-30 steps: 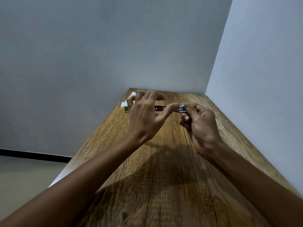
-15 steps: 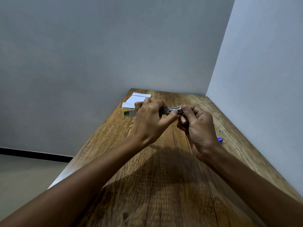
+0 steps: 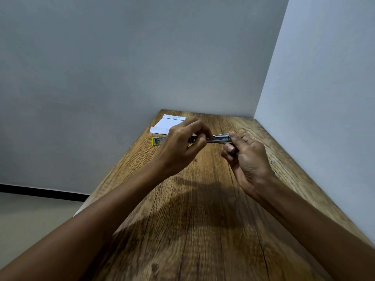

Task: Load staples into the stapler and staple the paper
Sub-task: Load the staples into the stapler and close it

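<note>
Stapler (image 3: 219, 138) pinched by both hands over table (image 3: 203, 230), paper (image 3: 168, 124) near far edge

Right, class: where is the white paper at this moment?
The paper lies flat at the table's far left corner by the wall, just beyond the yellow-ended stapler and the left hand.
</note>
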